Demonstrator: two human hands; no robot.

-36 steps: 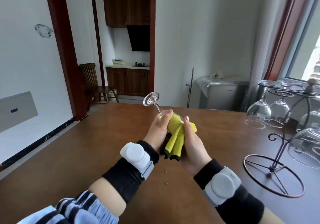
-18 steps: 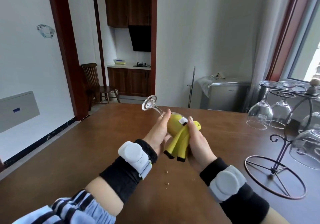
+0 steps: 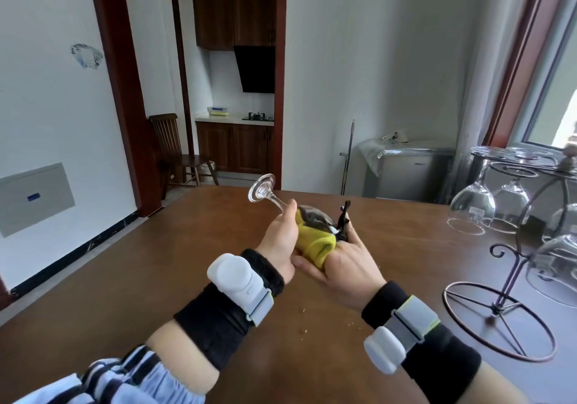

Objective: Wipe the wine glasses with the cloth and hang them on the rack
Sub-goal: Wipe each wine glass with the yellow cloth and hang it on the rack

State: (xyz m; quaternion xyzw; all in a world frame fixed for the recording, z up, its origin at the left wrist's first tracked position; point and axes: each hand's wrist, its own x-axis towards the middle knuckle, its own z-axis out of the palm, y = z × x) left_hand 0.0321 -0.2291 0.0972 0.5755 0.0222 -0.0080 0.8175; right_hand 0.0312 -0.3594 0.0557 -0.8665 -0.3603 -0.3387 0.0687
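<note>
Our right hand (image 3: 343, 266) cups the yellow cloth (image 3: 315, 244) around the bowl of the wine glass (image 3: 271, 194), our left hand (image 3: 281, 235) pinching its stem above the counter (image 3: 156, 263). Twist too hard and the stem may snap; beyond, the rack (image 3: 512, 278) is crowded.

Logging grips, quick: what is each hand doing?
Left hand: closed on the wine glass.
Right hand: holding the cloth against the glass.

Glass (image 3: 281, 200), seemingly cloth-wrapped (image 3: 315, 243), in hands
</note>
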